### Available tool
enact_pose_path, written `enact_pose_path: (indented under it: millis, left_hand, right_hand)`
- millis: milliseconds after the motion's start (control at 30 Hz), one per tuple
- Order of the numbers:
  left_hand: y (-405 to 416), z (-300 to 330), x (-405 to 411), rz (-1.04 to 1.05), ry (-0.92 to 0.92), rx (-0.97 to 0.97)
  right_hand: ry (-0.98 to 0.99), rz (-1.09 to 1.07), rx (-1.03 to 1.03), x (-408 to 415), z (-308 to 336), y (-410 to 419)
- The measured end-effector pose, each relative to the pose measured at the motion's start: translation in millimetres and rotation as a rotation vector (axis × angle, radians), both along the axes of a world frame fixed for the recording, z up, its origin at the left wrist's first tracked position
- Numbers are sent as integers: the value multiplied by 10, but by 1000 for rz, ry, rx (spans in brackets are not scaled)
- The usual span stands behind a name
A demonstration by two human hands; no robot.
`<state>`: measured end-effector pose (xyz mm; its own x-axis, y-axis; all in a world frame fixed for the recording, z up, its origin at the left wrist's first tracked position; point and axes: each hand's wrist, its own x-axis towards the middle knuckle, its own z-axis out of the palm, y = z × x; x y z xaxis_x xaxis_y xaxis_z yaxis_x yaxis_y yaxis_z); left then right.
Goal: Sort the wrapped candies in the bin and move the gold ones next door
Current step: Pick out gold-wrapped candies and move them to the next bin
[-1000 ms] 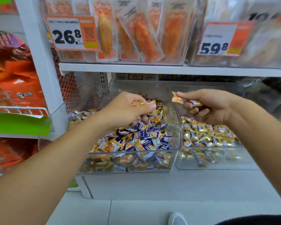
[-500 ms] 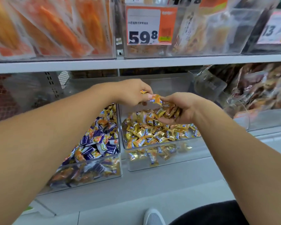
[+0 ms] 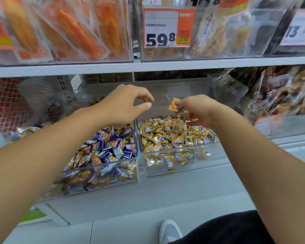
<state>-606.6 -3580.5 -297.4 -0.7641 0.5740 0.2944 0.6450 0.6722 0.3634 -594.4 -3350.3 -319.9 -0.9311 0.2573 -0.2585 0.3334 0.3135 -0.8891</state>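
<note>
Two clear bins stand side by side on the lower shelf. The left bin (image 3: 102,163) holds mixed purple and gold wrapped candies (image 3: 111,147). The right bin (image 3: 185,167) holds gold candies (image 3: 172,136) only. My right hand (image 3: 199,110) hovers over the right bin, pinching a gold candy (image 3: 172,104) by its fingertips, with more wrappers tucked in the palm. My left hand (image 3: 125,104) hangs above the divide between the bins, thumb and fingers apart, holding nothing.
A white shelf edge (image 3: 148,66) runs just above my hands, with clear boxes of orange snack packs (image 3: 69,29) and a 59.8 price tag (image 3: 167,27) on it. Dark packaged goods (image 3: 285,95) fill the bin at right. My shoe (image 3: 169,231) shows below on the floor.
My left hand passed its gold candy across and has come away with fingers spread. My right hand now pinches a gold candy above the right bin. The view shifted to the right.
</note>
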Motion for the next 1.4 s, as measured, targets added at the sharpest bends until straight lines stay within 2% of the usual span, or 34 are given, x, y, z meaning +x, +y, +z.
enact_pose_path:
  millis: [100, 167, 233, 300, 367, 433, 533, 600, 800, 900, 1033, 1300, 1400]
  left_hand:
    - [-309, -27, 117, 49, -31, 41]
    - [-532, -53, 191, 94, -51, 48]
    - [-840, -82, 256, 142, -74, 54]
    - [-1241, -117, 300, 227, -96, 54]
    - [-1657, -194, 321, 334, -137, 21]
    - [-1999, -322, 348, 416, -198, -36]
    - [-2292, -493, 404, 449, -240, -110]
    - [-2383, -537, 422, 427, -231, -130]
    - [-2416, -578, 411, 393, -208, -248]
    - [-2429, -550, 355, 409, -250, -278]
    - [-2457, -575, 294, 429, -296, -251]
    - [-2410, -650, 287, 457, -262, -182]
    - [-2402, -654, 285, 479, -294, -115]
  right_hand:
    - [74, 43, 482, 16, 4, -127]
    - [220, 60, 704, 48, 58, -291]
    - [534, 85, 771, 123, 172, -560]
    - [842, 194, 709, 285, 355, -938]
    - [931, 411, 612, 427, 474, -1343]
    - [833, 654, 615, 460, 434, -1718]
    - [611, 878, 831, 310, 186, -2096]
    - [552, 907, 934, 169, 66, -2240]
    - [385, 1030, 988, -123, -169, -2572]
    - [420, 1049, 1052, -175, -255, -2686]
    - [456, 1007, 977, -220, -291, -2713]
    - [615, 914, 784, -237, -276, -2592]
    - [482, 846, 485, -201, -180, -2557]
